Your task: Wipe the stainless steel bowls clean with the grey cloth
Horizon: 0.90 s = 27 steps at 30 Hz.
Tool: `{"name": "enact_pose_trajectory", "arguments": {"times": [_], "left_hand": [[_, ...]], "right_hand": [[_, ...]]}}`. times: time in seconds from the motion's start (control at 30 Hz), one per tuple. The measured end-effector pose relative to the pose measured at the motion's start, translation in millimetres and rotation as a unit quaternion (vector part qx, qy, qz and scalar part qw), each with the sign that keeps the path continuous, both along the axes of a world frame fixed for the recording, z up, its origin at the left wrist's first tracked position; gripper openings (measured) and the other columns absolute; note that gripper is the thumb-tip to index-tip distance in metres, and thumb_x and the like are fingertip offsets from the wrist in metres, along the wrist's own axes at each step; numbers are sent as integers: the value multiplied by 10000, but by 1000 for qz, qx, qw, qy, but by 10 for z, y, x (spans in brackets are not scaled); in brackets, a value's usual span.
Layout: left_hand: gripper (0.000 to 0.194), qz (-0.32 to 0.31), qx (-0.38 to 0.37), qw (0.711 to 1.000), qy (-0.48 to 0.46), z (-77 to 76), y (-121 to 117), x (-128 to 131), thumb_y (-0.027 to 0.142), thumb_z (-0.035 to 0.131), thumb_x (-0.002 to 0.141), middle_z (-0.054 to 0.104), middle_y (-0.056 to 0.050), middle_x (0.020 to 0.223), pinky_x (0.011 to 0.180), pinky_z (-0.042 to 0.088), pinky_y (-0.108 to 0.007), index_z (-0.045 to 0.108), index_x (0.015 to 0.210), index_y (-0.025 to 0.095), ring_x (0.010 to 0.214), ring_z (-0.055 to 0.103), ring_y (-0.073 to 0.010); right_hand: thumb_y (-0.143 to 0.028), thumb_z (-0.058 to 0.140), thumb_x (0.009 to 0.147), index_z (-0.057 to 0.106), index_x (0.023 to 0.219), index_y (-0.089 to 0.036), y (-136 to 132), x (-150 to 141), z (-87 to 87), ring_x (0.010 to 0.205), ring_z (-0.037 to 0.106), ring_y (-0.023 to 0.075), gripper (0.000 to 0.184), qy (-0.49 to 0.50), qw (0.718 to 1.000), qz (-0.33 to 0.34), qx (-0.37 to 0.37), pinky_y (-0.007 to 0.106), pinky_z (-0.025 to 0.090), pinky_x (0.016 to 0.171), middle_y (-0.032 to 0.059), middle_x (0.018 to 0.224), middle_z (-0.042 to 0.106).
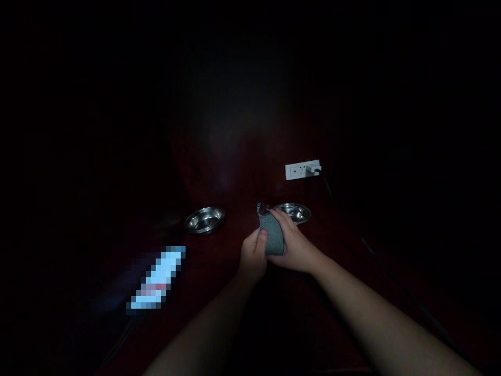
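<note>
A small grey-green fabric pouch (pixel 274 236) with a patterned strip or loop at its top left is between my two hands. My left hand (pixel 255 253) grips its left side, thumb pressed on the front. Around the right side and top curl the fingers of my right hand (pixel 293 241). A shiny steel bowl (pixel 301 213) stands just behind my right hand, partly covered by it. Off to the left is another steel bowl (pixel 205 220), with a small reddish spot inside. Whatever the pouch contains is hidden.
A bright, pixelated screen (pixel 160 277) lies at the left on the dark red surface (pixel 219 261). At the back right, a white socket panel (pixel 298 170) holds a plug with a cord (pixel 327 186). A dark cable (pixel 407 295) runs along the right. Deep shadow hides the surroundings.
</note>
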<state>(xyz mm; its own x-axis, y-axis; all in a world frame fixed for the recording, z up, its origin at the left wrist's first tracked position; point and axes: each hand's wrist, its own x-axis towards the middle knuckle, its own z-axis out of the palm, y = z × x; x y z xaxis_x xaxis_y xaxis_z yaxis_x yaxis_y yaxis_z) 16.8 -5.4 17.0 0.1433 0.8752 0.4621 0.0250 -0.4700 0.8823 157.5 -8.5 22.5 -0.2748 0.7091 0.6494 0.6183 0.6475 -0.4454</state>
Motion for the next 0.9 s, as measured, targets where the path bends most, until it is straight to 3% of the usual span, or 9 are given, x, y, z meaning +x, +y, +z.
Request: {"name": "enact_pose_trajectory", "arguments": {"times": [0.17,0.3,0.67,0.9], "left_hand": [[363,33,9,999,37,38,-33,-24,441,395,836,506,-2,644,548,358,-216,552,716,137,585,430,-106],[371,37,30,997,62,56,-68,-9,441,393,834,524,-14,651,558,363,-220,553,686,141,601,448,-116],[355,33,39,996,71,68,-161,70,427,426,817,542,-15,636,550,374,-222,566,665,138,583,459,-120],[275,-9,42,993,105,7,-136,54,396,536,767,589,-31,723,588,403,-232,600,818,134,641,500,-134]], "right_hand": [[-267,526,739,131,1395,-211,-49,32,76,1344,154,263,767,7,999,44,-3,493,218,1066,111,1456,158],[-336,396,848,219,1369,-220,-21,-16,39,1322,225,226,562,79,997,19,12,456,222,1078,90,1426,248],[-336,345,869,396,1250,-227,-10,-63,33,1184,409,225,400,194,979,-41,47,440,307,1024,81,1257,457],[-374,320,882,499,1124,-222,39,-48,24,1096,477,213,338,240,968,-75,19,408,351,976,73,1137,536]]}}
